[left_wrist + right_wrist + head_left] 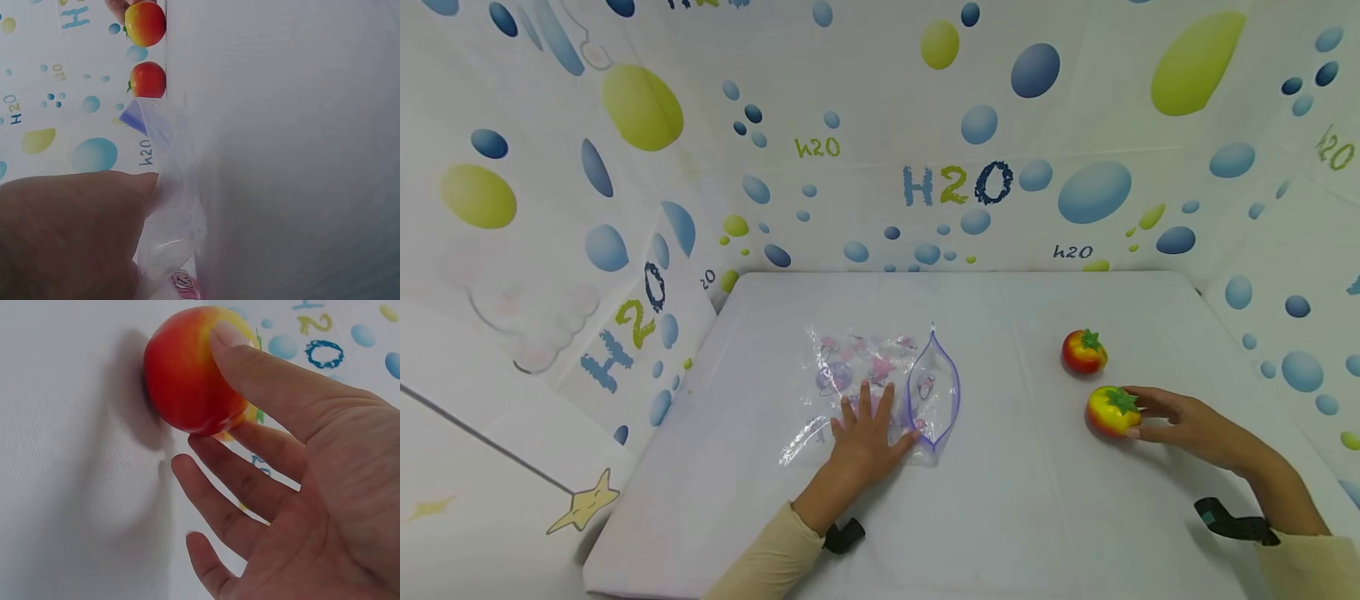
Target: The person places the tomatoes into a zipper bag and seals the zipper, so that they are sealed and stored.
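the left hand point(867, 437), fingers apart, rests on the plastic bag point(835, 377), maybe to steady it; the right hand point(1191, 425) pinches the nearer toy tomato point(1107, 411).

The person has two bare hands, the left hand point(863, 448) and the right hand point(1198, 429). Behind the left hand begins a left sleeve point(775, 550) of beige cloth, long and plain, which has some soft folds. A right sleeve point(1311, 568) of the same beige starts farther back from its hand. By the left cuff, on the thumb side, sticks out a black, blocky piece point(846, 536). On the thumb side behind the right hand there is a black curved piece point(1232, 523), with a small greenish mark near its end.
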A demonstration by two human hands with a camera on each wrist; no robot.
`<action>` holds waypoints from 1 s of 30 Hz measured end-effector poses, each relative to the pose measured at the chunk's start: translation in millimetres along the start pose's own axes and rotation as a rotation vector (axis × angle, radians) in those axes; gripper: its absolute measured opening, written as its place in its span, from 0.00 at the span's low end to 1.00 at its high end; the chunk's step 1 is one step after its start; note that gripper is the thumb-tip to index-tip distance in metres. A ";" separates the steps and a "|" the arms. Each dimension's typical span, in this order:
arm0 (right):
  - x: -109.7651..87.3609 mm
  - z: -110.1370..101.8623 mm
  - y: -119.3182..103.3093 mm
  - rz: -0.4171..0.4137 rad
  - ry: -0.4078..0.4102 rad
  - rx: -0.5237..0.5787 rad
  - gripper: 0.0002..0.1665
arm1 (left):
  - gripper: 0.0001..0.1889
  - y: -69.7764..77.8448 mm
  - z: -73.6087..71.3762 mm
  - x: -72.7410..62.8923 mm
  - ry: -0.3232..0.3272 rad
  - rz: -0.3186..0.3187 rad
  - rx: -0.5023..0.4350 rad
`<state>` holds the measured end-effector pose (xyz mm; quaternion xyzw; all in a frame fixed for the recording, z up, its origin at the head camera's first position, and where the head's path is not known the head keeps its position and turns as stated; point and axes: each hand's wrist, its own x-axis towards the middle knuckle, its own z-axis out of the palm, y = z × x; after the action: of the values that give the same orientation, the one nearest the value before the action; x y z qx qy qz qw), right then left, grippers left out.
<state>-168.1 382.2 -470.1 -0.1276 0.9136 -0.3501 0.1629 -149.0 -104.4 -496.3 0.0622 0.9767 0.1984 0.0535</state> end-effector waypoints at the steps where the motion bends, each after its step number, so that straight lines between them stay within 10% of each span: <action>1: 0.1 0.7 -0.2 -0.004 0.007 0.000 0.42 | 0.46 0.2 -0.3 0.1 0.000 -0.001 0.000; 30: 13.3 26.0 -35.2 -0.040 0.140 0.037 0.42 | 0.46 2.3 -3.2 -2.4 -0.006 -0.001 -0.008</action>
<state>-166.0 336.6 -467.1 -0.1179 0.9134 -0.3781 0.0939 -146.8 -103.8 -492.3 0.0619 0.9757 0.2022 0.0566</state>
